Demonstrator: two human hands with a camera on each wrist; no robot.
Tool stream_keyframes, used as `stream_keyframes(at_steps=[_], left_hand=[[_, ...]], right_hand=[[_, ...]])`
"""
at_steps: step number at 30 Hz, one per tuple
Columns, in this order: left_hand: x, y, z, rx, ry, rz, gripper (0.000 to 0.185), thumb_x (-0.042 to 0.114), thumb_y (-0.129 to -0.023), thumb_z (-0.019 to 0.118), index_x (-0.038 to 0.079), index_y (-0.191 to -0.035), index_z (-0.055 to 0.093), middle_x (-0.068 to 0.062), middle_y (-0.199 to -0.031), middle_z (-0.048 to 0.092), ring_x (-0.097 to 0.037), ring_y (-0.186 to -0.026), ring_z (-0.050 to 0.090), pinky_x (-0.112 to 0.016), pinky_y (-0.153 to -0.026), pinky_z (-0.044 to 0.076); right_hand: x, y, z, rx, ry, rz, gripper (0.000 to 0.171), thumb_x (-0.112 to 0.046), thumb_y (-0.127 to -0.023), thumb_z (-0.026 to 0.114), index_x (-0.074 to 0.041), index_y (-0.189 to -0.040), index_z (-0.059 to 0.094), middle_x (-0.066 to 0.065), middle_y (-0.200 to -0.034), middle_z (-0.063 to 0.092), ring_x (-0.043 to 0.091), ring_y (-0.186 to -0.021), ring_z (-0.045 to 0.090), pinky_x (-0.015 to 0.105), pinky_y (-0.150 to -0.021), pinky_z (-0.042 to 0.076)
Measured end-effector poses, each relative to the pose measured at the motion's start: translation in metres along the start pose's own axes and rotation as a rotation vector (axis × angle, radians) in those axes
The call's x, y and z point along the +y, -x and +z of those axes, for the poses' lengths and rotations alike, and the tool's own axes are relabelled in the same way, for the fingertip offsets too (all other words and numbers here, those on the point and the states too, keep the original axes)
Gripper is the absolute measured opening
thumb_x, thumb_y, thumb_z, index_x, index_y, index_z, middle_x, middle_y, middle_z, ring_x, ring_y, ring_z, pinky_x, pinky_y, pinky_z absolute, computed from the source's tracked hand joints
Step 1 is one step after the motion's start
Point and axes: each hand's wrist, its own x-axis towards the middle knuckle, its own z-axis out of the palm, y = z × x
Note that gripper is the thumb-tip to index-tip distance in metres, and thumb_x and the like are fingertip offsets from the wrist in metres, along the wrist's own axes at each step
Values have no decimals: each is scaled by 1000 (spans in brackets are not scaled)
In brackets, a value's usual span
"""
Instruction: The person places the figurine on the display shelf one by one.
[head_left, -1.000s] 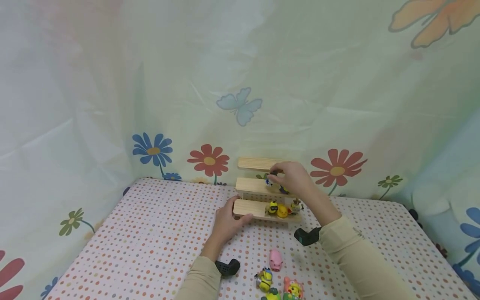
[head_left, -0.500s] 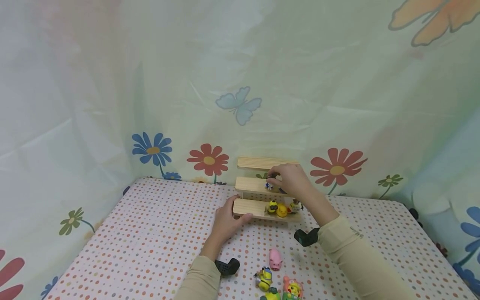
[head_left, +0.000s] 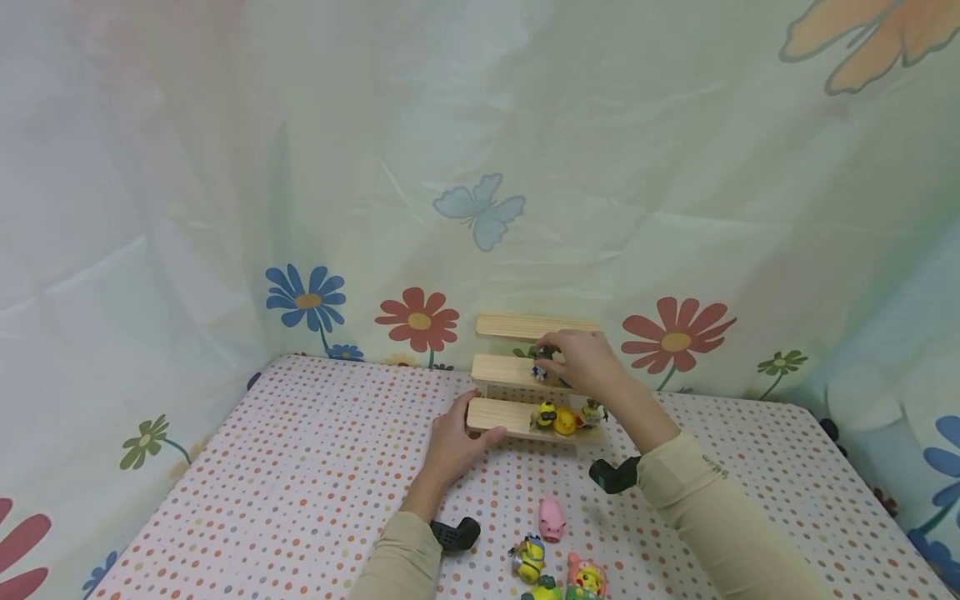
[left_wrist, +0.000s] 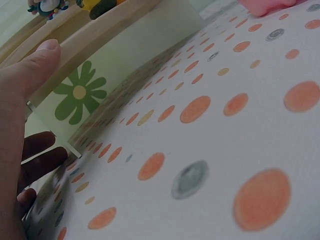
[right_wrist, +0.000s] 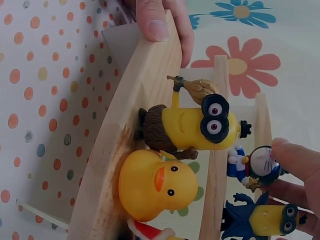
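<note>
One small blue-and-white figure (right_wrist: 255, 165) is pinched by its head in the right hand (head_left: 581, 358), the thumb and fingers being parted only as far as the head is wide. It is held upright at the middle board (head_left: 498, 369) of a three-tier wooden rack (head_left: 498, 414); whether its feet are touching the wood cannot be told. Just to its right, near the same fingers, a blue-dressed figure (right_wrist: 265, 220) is stood, while to its left a stretch of board is left running to the rack's end. The left end of the lowest board is gripped by the left hand (head_left: 453, 437), its thumb laid over the front edge and its fingers spread behind. On that board, toward the right end, three toys are set close together: a brown-skirted figure (right_wrist: 187, 125) nearest the left, a yellow duck (right_wrist: 157, 185), and a red-and-white figure (head_left: 591, 412). The top board (head_left: 510, 325) is partly covered by the right hand. The rack is placed near the far edge of the dotted counter (head_left: 330, 483), close to a flower-printed backdrop (head_left: 337, 192). In front of it, well apart from the lowest board, a pink pig (head_left: 551, 521), a yellow figure (head_left: 529, 560), a pink-hooded figure (head_left: 587, 577) and a green-and-yellow toy (head_left: 545, 589) are grouped, the last two cut off by the lower border of the head view.
</note>
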Motion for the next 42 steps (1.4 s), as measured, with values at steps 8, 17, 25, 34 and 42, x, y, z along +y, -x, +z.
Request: stream_keyframes(at_steps=[8, 17, 25, 34, 42], left_hand=[[0, 0, 0, -1, -3, -2, 87, 69, -76, 62, 23, -145, 36, 0, -131, 57, -21, -115, 54, -50, -99, 38], [0, 0, 3, -1, 4, 22, 87, 67, -77, 63, 20, -145, 37, -1, -127, 59, -17, -110, 58, -42, -94, 45], [1, 0, 1, 13, -7, 45, 85, 65, -78, 64, 18, -144, 38, -4, -126, 60, -17, -107, 60, -40, -91, 47], [-2, -1, 0, 41, -25, 39, 84, 65, -77, 64, 20, -143, 39, -4, -126, 60, -20, -109, 60, -44, -91, 47], [0, 1, -1, 27, -23, 44, 84, 63, -78, 65, 18, -144, 38, -5, -126, 61, -20, -109, 60, -43, -92, 47]], right_hand=[[0, 1, 1, 3, 8, -14, 38, -32, -89, 67, -16, -123, 62, 6, -108, 70, 26, -98, 64, 56, -93, 37], [-5, 21, -13, 95, -104, 11, 55, -31, -89, 68, -14, -137, 50, 15, -132, 56, 36, -111, 58, 52, -93, 45], [-46, 85, -16, 232, -253, -56, 27, -24, -87, 70, -13, -111, 68, 0, -98, 67, 17, -88, 64, 36, -75, 54], [-95, 124, 26, -450, -174, -244, 40, -41, -78, 75, -26, -114, 65, -8, -101, 59, 0, -75, 52, 25, -65, 46], [-94, 131, 46, -538, -83, -209, 33, -31, -68, 84, -26, -98, 71, -11, -84, 56, 3, -67, 48, 30, -67, 46]])
